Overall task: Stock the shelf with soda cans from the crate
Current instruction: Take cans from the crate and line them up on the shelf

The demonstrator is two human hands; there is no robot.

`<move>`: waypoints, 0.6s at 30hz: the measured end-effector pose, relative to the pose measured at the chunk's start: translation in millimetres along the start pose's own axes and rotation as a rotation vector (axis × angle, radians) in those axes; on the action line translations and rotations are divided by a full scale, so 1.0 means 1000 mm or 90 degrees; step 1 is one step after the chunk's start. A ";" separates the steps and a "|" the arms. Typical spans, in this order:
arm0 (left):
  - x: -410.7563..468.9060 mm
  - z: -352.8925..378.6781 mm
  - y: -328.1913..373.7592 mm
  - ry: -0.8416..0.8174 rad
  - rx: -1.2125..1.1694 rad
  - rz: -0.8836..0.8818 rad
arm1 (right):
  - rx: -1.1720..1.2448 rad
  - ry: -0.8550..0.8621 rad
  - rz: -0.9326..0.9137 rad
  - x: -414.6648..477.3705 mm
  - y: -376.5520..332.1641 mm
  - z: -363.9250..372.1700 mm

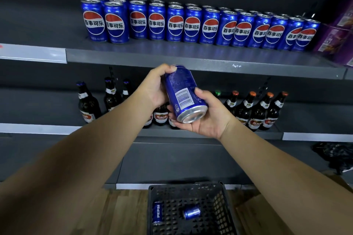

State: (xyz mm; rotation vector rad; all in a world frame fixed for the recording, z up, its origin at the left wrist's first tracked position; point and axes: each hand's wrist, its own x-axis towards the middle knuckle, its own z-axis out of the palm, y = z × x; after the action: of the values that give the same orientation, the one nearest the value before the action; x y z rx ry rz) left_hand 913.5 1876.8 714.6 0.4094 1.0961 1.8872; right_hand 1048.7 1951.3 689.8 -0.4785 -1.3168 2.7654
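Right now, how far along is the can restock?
Mostly done: blue Pepsi cans line the grey metal upper shelf. In hand: left hand and right hand grip one tilted blue can. Left: two blue cans lying in the black plastic crate.

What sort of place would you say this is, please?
Most likely a shop's drinks aisle: dark metal shelving with a price-label strip, a front-facing row of blue cola cans, and beer bottles on the shelf below. The left hand and right hand hold one more can above a crate.

Shelf (44, 28) free L of cans (191, 25); boxes (338, 30) block R.
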 end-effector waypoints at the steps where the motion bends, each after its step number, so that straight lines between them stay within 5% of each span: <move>1: -0.001 0.000 0.000 -0.009 -0.026 0.005 | -0.005 -0.004 -0.002 0.001 0.000 -0.002; 10: -0.007 0.016 0.004 -0.056 0.031 -0.018 | -0.147 0.122 -0.052 0.002 -0.001 -0.006; 18: 0.002 0.025 -0.013 0.142 0.085 0.080 | -0.317 0.269 -0.186 0.004 -0.004 0.009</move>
State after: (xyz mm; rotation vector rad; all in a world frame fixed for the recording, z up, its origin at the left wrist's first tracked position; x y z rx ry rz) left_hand 935.5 1894.0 717.5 0.3544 1.3780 2.0126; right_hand 1041.8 1947.3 697.2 -0.7650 -1.7714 1.9514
